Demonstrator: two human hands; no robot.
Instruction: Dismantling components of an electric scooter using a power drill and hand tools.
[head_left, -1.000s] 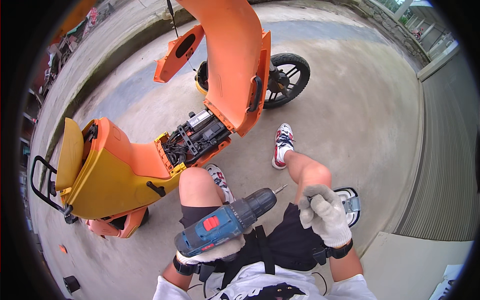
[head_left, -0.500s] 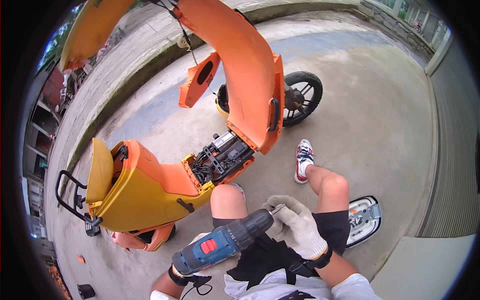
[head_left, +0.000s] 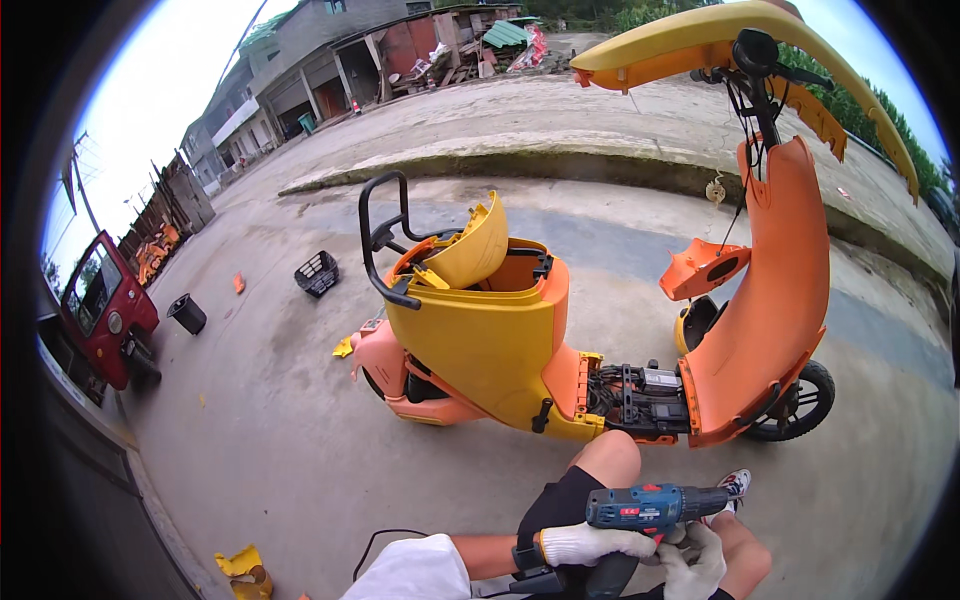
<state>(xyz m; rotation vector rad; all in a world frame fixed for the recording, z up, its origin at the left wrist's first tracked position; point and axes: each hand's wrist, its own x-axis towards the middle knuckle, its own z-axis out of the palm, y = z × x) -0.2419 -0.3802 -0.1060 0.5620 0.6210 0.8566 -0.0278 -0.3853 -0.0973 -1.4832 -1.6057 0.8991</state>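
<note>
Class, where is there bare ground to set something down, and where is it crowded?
A wide bare patch of concrete is bordered by the black bucket, the scooter and the yellow scraps. A bare strip also lies between the scooter and the kerb. Crowded: among the footwell parts, and around the drill, left hand and right hand.

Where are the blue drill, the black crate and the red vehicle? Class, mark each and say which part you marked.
Blue drill point(head_left: 640, 510): head view, on its motor housing.
Black crate point(head_left: 317, 273): head view, on its slatted side.
Red vehicle point(head_left: 133, 305): head view, on its bodywork.
</note>
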